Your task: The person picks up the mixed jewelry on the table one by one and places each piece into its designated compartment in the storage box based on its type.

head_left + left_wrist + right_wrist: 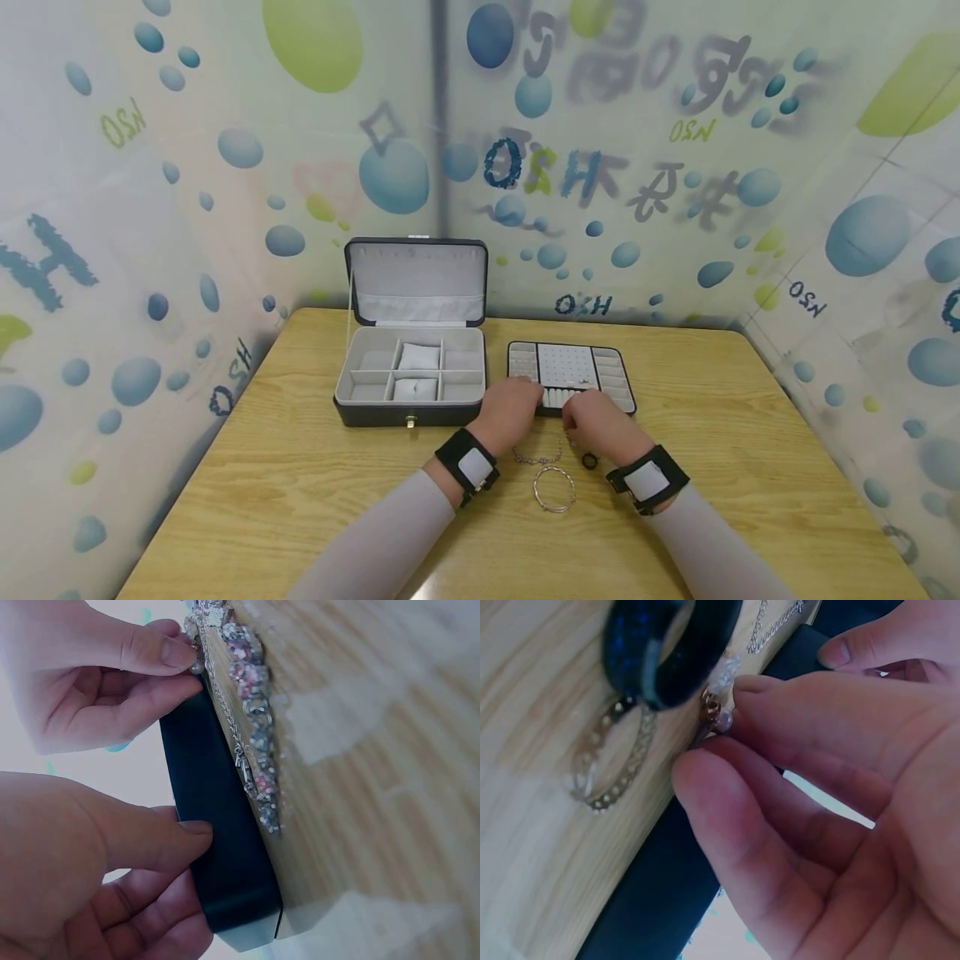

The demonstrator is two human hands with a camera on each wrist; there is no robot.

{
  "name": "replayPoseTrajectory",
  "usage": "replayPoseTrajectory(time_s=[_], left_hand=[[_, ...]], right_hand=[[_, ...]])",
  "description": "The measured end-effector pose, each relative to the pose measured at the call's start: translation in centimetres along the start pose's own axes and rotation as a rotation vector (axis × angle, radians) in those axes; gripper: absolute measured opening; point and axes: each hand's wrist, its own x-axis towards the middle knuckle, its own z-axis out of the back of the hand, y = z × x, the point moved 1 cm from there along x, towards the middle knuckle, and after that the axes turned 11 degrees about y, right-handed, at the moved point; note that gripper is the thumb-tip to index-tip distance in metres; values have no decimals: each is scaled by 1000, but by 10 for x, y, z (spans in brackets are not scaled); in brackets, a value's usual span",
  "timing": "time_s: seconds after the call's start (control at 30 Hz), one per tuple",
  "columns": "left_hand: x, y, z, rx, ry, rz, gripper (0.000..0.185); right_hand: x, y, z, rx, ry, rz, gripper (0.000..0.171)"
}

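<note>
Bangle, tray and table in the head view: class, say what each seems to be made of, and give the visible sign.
Bangle: probably silvery metal; thin, shiny hoops.
Tray: dark, smooth shell, perhaps faux leather, with a pale, matte, fabric-like lining.
Table: wood or wood-look laminate; light grain streaks, slight sheen.

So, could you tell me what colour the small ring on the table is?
Black, clearest in the head view: the ring.

Bright, even light floods the head view, shadows soft; a glare patch shines on the table (450, 575) at the near edge. Walls bow at the edges, prints blurred. Both wrist views are washed out, close-up and soft.
</note>
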Motion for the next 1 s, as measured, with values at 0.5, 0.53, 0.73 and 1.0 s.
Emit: replayPoseTrajectory(time_s=[0.5,0.53,0.73,1.0], left_hand=[[1,2,-4,19,-15,-9,15],[1,2,-4,20,-17,-10,15],[1,2,-4,24,-20,-12,15],[0,2,-3,13,-18,-14,15]], right_hand=[[5,3,-8,-72,-63,-12,30],[5,4,-8,-70,-61,-15,31],[4,5,-10,-70,-46,-30,31],[5,5,-11,-102,-45,-37,31]])
